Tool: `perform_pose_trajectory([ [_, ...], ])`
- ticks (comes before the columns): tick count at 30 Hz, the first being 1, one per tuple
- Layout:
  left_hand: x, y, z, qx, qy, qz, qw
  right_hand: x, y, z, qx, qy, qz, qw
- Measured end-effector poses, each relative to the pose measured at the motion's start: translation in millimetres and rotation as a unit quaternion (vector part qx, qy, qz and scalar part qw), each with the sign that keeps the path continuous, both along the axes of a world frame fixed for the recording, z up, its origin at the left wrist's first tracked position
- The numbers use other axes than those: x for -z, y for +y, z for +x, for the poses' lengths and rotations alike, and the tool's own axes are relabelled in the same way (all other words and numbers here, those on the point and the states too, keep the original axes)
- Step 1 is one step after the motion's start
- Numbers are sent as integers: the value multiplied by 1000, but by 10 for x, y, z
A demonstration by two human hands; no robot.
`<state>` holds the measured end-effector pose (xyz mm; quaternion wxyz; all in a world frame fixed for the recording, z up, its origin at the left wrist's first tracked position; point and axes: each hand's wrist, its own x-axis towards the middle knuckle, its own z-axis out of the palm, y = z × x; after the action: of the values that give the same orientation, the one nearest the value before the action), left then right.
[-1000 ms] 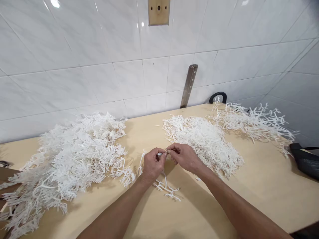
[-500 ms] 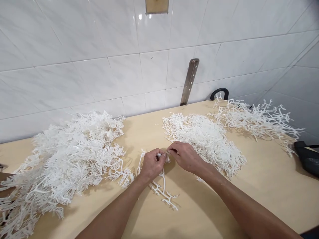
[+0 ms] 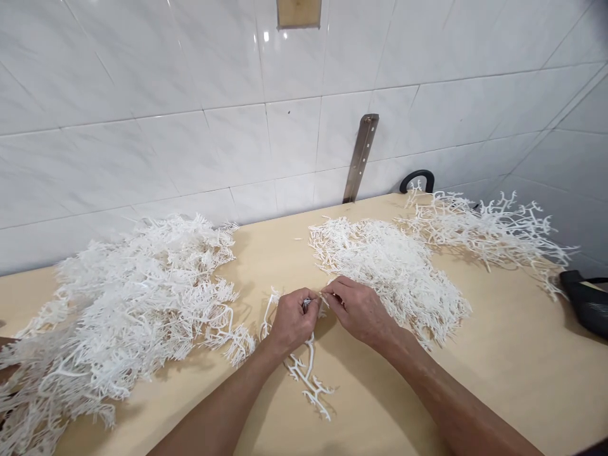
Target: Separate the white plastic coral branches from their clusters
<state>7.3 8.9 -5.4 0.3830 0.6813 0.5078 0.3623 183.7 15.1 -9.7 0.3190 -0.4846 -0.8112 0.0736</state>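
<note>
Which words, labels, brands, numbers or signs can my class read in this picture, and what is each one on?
None: no readable text appears anywhere.
The white branched piece, metal strip, tiled wall and black object at the right edge show no legible lettering.

A metal bar (image 3: 361, 158) tilts by the tiled wall (image 3: 213, 149) near a black arch (image 3: 418, 173).

one camera sits on the person's head, looking forward and down over the near counter (image 3: 361, 411) to the far wall (image 3: 213, 76).
</note>
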Motion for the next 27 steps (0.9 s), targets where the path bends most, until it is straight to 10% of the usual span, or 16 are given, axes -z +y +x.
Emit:
perform_pose_trajectory([
  [10, 191, 7, -51, -50, -103, -30, 993, -51, 168, 163, 209, 115, 95, 966],
  [18, 128, -14, -46, -77, -103, -17, 992, -193, -2, -151, 66, 169, -241, 954],
  [27, 66, -25, -23, -78, -85, -18, 993, -166, -9, -198, 73, 198, -269, 940],
])
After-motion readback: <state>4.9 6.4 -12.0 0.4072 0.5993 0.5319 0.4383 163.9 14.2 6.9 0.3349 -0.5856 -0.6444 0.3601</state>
